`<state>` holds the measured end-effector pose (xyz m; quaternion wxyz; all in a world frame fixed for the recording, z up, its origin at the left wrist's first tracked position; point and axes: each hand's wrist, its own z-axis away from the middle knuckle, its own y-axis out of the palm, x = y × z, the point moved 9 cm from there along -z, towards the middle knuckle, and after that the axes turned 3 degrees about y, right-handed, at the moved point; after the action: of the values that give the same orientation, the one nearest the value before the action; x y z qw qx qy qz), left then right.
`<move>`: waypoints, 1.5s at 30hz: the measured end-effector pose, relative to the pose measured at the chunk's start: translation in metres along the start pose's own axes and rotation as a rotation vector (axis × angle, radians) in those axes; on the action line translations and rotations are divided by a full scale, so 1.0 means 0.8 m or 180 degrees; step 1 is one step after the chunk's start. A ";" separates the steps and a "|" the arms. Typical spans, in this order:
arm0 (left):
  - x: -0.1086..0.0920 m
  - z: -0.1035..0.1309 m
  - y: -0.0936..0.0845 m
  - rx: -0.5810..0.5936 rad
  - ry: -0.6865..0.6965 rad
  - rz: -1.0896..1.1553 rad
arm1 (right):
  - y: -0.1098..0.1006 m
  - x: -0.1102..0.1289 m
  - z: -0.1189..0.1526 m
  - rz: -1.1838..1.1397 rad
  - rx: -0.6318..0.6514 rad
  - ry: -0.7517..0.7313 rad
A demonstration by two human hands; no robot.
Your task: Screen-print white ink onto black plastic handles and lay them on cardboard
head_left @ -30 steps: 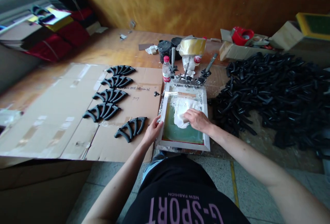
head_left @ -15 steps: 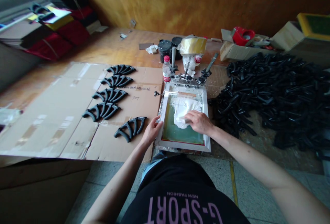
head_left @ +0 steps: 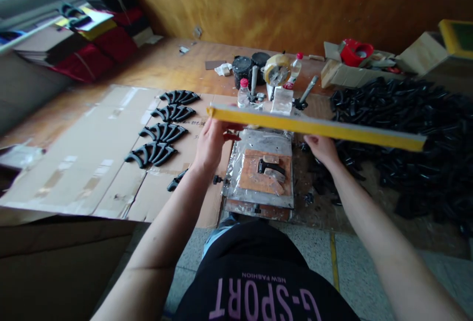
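Clock directions are taken from the wooden block (head_left: 248, 177), with twelve at the top of the view. Between nine and ten o'clock, curved black pieces (head_left: 163, 132) lie in fanned rows on cardboard (head_left: 88, 163); at nine, a further group is mostly hidden by the left forearm. At ten, the left hand (head_left: 210, 146) meets the end of the raised yellow-edged frame (head_left: 314, 126); its fingers, slightly parted below, appear to grip that end. The frame, nearly edge-on, slants down to the right and masks the lower part of the bottle (head_left: 244, 95) at eleven. On the block, at the clock's centre, rests one black handle-like part (head_left: 273, 167), curved and glossy, its finer detail indistinct. At two, the right hand (head_left: 321, 147) lies just under the frame, fingertips obscured; whether they are closed or hold anything cannot be told. Beyond, the frame crosses a dark heap (head_left: 402, 178), cut off at the right edge.
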<state>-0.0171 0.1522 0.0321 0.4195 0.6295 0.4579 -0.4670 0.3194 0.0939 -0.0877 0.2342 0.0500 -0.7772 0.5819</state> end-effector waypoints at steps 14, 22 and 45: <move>0.189 0.217 0.025 -0.0100 -0.2325 0.0449 | 0.092 0.243 0.147 -0.0075 0.0850 -0.0967; 0.214 0.256 -0.257 -0.1583 -0.2463 -0.1505 | 0.198 0.399 0.156 -0.0611 0.1570 -0.2142; 0.209 0.189 -0.269 -0.0365 -0.1212 -0.4446 | 0.332 0.415 0.150 0.0206 0.2889 -0.1650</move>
<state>-0.2322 0.0875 -0.1843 0.1282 0.0749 0.6959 -0.7026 -0.1048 0.1315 -0.2074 -0.0292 0.2647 -0.4804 0.8356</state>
